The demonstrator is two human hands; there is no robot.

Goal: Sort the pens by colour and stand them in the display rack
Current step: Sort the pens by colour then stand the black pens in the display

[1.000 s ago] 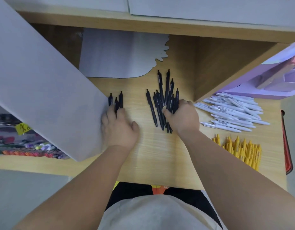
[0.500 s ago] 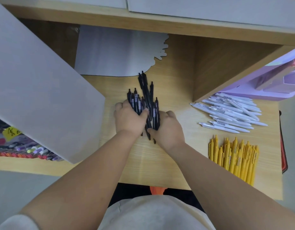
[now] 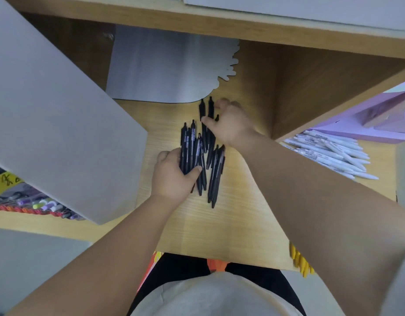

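Observation:
Several black pens [image 3: 214, 172] lie in a loose bundle on the wooden desk [image 3: 238, 224]. My left hand [image 3: 171, 176] grips the left part of the bundle, thumb across the barrels. Farther back, my right hand [image 3: 231, 124] reaches over the tops of the rearmost black pens [image 3: 206, 110], thumb against one of them; its fingers are blurred. A pile of white pens [image 3: 329, 151] lies at the right. A few yellow pens [image 3: 299, 261] peek out from under my right forearm. The purple display rack [image 3: 383, 119] stands at the far right.
A large grey board [image 3: 55, 115] leans over the desk's left side. A silver sheet [image 3: 165, 69] stands at the back of the wooden cubby. Coloured markers [image 3: 37, 204] lie on a lower shelf at the left.
My right hand has left the bundle and moved back and right to the rear pens. My left hand stays on the bundle, which now lies spread wider on the desk.

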